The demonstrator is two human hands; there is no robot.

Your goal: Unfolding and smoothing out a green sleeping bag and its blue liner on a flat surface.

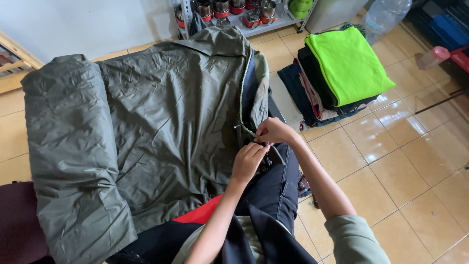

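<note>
Olive-green sleeping bag (pixel 146 127) spread across the person's lap and tiled floor (pixel 391 161), partly rolled at its far-left end, left hand (pixel 247 161) and right hand (pixel 274 131) both pinched closed on its zipper edge (pixel 244 128), folded clothes stack (pixel 337 73) well apart, on the right.

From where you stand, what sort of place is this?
Probably a camping-gear storeroom or rental shop: a metal shelf of small camp stoves and pots, a stack of folded clothes on the tiled floor, and a large olive-green sleeping bag.
</note>
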